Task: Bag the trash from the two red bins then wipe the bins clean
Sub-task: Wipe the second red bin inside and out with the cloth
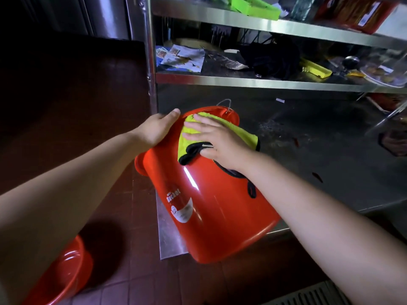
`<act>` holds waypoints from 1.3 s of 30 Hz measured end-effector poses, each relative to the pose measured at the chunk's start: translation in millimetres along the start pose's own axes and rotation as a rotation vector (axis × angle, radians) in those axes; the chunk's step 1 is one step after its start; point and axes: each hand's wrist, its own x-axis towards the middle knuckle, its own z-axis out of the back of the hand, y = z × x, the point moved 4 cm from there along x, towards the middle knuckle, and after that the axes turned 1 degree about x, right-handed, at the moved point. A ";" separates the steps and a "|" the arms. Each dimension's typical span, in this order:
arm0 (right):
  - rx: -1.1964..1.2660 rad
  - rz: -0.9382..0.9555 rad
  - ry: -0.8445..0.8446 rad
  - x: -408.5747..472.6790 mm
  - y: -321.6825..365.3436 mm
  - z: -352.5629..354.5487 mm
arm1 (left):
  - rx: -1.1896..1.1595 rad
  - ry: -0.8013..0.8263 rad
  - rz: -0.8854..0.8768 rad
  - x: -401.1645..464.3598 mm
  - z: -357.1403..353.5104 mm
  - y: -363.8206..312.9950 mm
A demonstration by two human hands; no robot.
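A red bin (211,208) lies tilted on its side across the edge of the steel bottom shelf (308,164), its base toward me and its rim toward the shelf's back. My left hand (157,126) grips the bin's upper left side near the rim. My right hand (217,138) presses flat, fingers spread, on a yellow-green cloth with black edging (240,130) against the bin's outer wall. A second red bin (63,276) stands on the floor at the lower left, only partly in view.
A steel rack post (150,62) rises just left of the bin. The middle shelf (253,81) holds papers, a black bag and a yellow tool. The floor is dark red tile, with a metal drain grate (312,293) at the lower right.
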 end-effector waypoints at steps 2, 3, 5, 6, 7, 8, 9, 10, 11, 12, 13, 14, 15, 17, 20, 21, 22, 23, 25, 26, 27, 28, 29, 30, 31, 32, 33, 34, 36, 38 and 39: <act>-0.019 0.007 -0.008 -8.3 3.7 -0.7 | -0.153 0.128 -0.026 -10.6 1.6 5.2; -0.020 -0.004 -0.022 -14.2 4.7 0.3 | -0.172 0.156 -0.029 -16.5 3.3 12.5; -0.007 -0.035 -0.040 -30.2 6.3 3.1 | -0.144 0.142 -0.026 -27.8 6.0 30.4; -0.009 -0.037 -0.036 -40.2 7.8 3.3 | -0.116 0.126 -0.028 -31.9 6.1 37.3; -0.018 -0.030 -0.025 -51.9 10.0 2.1 | -0.079 0.110 -0.028 -34.5 5.3 42.1; -0.025 -0.021 -0.011 -64.9 12.7 -0.4 | -0.035 0.093 -0.030 -35.7 3.4 43.7; -0.025 -0.018 0.004 -79.2 15.6 -3.1 | 0.003 0.070 -0.030 -36.4 1.9 41.4; -0.020 -0.021 0.018 -94.8 18.2 -5.3 | 0.027 0.039 -0.033 -36.4 0.4 37.3; -0.017 -0.028 0.028 -110.9 20.0 -7.1 | 0.040 0.007 -0.049 -35.9 -0.8 32.4; -0.016 -0.034 0.039 -128.0 21.4 -8.3 | 0.054 -0.014 -0.072 -34.7 -2.8 28.3; -0.016 -0.036 0.051 -144.9 22.9 -9.1 | 0.072 -0.027 -0.092 -33.2 -4.9 25.1; -0.016 -0.035 0.063 -160.2 24.7 -9.9 | 0.083 -0.035 -0.103 -31.5 -7.0 22.6; -0.017 -0.033 0.073 -173.2 26.8 -10.9 | 0.088 -0.043 -0.108 -29.6 -8.8 20.8; -0.009 -0.042 0.077 -189.5 29.2 -12.7 | 0.092 -0.068 -0.121 -27.6 -11.1 15.2; 0.021 -0.094 0.045 -185.2 23.8 -10.2 | 0.090 -0.031 -0.138 -24.8 -15.6 12.9; 0.028 -0.112 0.035 -176.8 21.5 -8.5 | 0.089 -0.017 -0.146 -24.8 -15.9 13.0; 0.028 -0.122 0.026 -165.5 19.6 -6.9 | 0.083 -0.013 -0.152 -24.6 -15.9 13.2; 0.022 -0.124 0.016 -152.0 18.5 -5.6 | 0.075 -0.013 -0.155 -25.1 -15.9 13.2; -0.011 -0.115 -0.016 -119.1 18.0 -4.0 | 0.080 -0.028 -0.155 -27.5 -16.7 13.1; -0.037 -0.108 -0.034 -100.0 18.8 -3.3 | 0.086 -0.037 -0.147 -29.1 -16.6 12.9; -0.065 -0.101 -0.052 -80.0 20.2 -2.4 | 0.087 -0.040 -0.129 -31.2 -15.7 12.3; -0.090 -0.097 -0.067 -60.8 21.6 -1.3 | 0.090 -0.041 -0.108 -33.2 -14.9 12.0; -0.108 -0.093 -0.079 -42.5 23.8 -1.2 | 0.095 -0.041 -0.087 -36.1 -11.5 12.8; -0.127 -0.092 -0.085 -27.9 24.7 -1.4 | 0.095 -0.046 -0.073 -38.2 -8.9 13.4; -0.150 -0.085 -0.084 -17.1 25.7 -2.8 | 0.094 -0.056 -0.059 -40.5 -5.3 14.8; -0.177 -0.069 -0.081 -9.9 27.7 -5.7 | 0.091 -0.065 -0.047 -43.6 -1.2 16.9; -0.207 -0.047 -0.077 -6.7 30.2 -9.0 | 0.078 -0.060 -0.041 -46.8 2.6 19.4; -0.235 -0.023 -0.075 -6.9 33.1 -12.4 | 0.059 -0.042 -0.037 -49.4 4.8 22.4; -0.280 0.024 -0.059 -14.3 38.9 -19.5 | 0.041 -0.008 -0.027 -55.7 7.3 27.8; -0.310 0.075 -0.012 -29.2 43.7 -25.9 | 0.036 -0.021 -0.023 -59.6 9.4 30.3; -0.314 0.095 0.009 -39.6 45.1 -27.9 | 0.044 -0.032 -0.029 -60.0 9.9 29.5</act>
